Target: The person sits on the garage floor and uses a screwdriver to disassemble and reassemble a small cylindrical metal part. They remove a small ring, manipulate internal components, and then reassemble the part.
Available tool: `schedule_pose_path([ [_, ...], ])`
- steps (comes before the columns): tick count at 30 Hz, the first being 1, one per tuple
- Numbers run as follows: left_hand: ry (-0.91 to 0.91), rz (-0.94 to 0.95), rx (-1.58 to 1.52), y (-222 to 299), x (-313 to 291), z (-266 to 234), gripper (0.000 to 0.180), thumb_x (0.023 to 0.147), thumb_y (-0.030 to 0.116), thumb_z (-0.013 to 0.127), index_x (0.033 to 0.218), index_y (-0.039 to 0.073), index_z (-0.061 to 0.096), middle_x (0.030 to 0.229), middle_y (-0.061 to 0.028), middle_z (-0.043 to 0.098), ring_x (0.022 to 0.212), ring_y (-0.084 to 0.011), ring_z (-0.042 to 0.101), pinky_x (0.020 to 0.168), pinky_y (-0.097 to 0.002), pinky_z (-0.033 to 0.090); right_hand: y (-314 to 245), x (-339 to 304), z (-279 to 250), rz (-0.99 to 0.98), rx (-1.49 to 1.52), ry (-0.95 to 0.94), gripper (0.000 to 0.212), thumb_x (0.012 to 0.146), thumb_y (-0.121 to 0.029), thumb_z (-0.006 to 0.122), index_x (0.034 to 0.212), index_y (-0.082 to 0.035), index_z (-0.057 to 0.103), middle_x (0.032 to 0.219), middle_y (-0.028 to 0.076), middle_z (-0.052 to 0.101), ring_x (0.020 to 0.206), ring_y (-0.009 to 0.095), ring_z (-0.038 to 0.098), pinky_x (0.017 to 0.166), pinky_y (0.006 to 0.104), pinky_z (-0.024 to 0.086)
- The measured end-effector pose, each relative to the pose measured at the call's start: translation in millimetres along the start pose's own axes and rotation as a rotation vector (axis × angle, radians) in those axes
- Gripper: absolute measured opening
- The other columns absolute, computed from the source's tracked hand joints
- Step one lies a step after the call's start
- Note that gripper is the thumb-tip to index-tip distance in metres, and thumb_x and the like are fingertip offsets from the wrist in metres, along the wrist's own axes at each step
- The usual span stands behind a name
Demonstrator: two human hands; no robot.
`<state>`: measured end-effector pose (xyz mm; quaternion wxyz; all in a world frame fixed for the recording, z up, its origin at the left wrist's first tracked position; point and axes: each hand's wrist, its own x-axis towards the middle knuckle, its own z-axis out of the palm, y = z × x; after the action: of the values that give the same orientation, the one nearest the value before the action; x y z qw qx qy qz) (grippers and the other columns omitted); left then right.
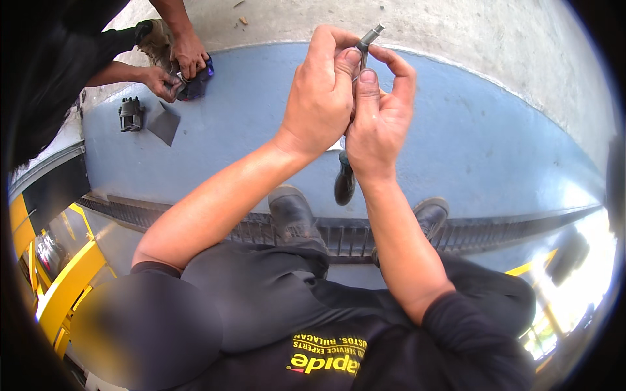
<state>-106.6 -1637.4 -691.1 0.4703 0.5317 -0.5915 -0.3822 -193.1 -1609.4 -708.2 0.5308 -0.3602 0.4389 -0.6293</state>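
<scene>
Both my hands are raised together in front of me over the blue floor. My left hand (321,91) is closed, its thumb and bent forefinger pinching a slim metal pin (371,35) with a bare silvery tip. Close against it, my right hand (381,120) is closed on the same pin, thumb pressed along it and forefinger curled near the tip. The pin's lower part is hidden by my fingers and palms. Beneath my hands shows a dark rounded handle (344,181); I cannot tell whether it lies on the floor or is held.
At the upper left another person's hands (187,55) work on a dark piece. Near them on the blue floor (241,130) lie a dark metal block-like part (131,115) and a dark flat sheet (163,123). A black grating (352,246) crosses by my boots (295,212). Yellow framing (72,280) stands left.
</scene>
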Motion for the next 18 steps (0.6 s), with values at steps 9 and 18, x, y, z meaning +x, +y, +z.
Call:
schedule_pose_path([
  [9, -0.194, -0.318, -0.501, -3.1, 3.6, -6.9, 0.018, 0.108, 0.014, 0.049, 0.114, 0.001, 0.059, 0.082, -0.0002, 0.058, 0.074, -0.0092, 0.054, 0.068, -0.0272, 0.048, -8.5, 0.2, -15.2, 0.112, 0.079, -0.076, 0.031, 0.110, -0.018, 0.050, 0.139, -0.012, 0.043, 0.067, -0.003, 0.050, 0.050, 0.001, 0.034, 0.043, 0.0193, 0.025],
  [18, -0.374, -0.463, -0.836, 4.3, 16.0, -22.6, 0.020, 0.108, 0.021, 0.050, 0.109, 0.004, 0.059, 0.073, 0.0046, 0.047, 0.064, -0.0056, 0.037, 0.059, -0.0218, 0.034, -24.9, 0.4, -24.3, 0.255, 0.257, -0.153, 0.033, 0.109, -0.022, 0.052, 0.140, -0.013, 0.043, 0.063, -0.002, 0.046, 0.049, 0.003, 0.035, 0.042, 0.0199, 0.024],
])
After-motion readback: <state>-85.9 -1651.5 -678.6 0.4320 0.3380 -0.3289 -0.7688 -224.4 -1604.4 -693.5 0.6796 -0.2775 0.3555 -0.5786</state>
